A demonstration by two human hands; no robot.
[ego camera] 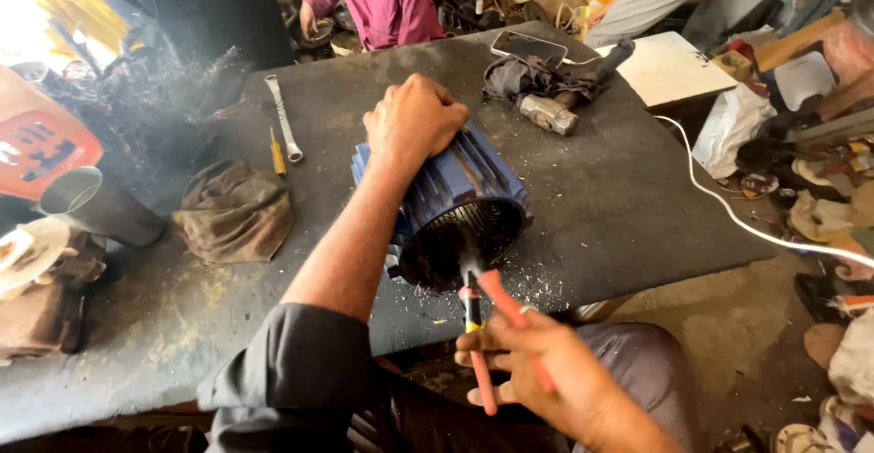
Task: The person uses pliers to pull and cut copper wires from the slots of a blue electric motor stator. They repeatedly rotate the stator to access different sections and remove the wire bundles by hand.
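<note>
At table centre, the blue motor (455, 203) is steadied by the left hand (411, 121), clasped over its top. Pliers (478, 325), gripped closed in the right hand (537, 362) at six o'clock, are reaching into the open end; windings are seemingly being pulled, demanding a firm, straight tug.

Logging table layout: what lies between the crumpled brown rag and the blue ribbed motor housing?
Head view: a yellow-handled screwdriver and a silver spanner lie between brown rag and blue motor housing.

Daylight's pouring in from about 10 o'clock, totally blown out up there. The dark grey dusty worktop (628, 207) is evenly lit with soft shadows. Wide-angle lens bends the edges a lot. The right hand (546, 362) and its red-handled pliers (487, 325) look slightly soft at 6 o'clock.
</note>
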